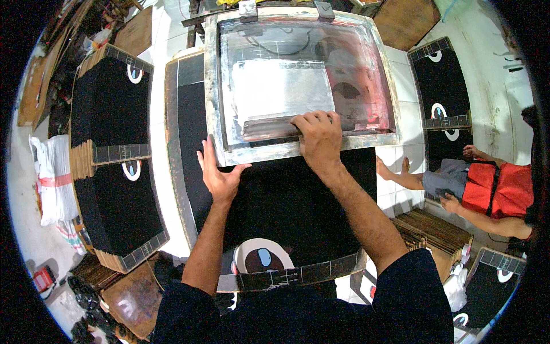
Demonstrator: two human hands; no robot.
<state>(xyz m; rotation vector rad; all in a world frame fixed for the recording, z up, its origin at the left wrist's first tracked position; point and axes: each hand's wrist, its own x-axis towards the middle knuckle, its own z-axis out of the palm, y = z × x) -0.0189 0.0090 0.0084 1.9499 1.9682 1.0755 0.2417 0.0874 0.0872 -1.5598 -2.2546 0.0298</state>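
A screen-printing frame (311,147) with a pale, paint-smeared wooden border lies over a black fabric panel (298,198). My right hand (321,137) is closed on a dark squeegee (267,126) lying across the mesh near the frame's near edge. My left hand (220,180) rests against the near left corner of the frame, thumb and fingers spread. Red and dark smears colour the right of the mesh, and a bright reflection covers its middle. Closest to me, a printed cartoon eye (263,258) shows on the black panel.
Stacks of black printed panels stand at the left (112,103) and right (444,86). Metal hinge clamps (324,11) hold the frame's far edge. A person (495,186) in red and grey is at the right, near a cardboard stack (429,232). White bundled sheets (54,180) lie far left.
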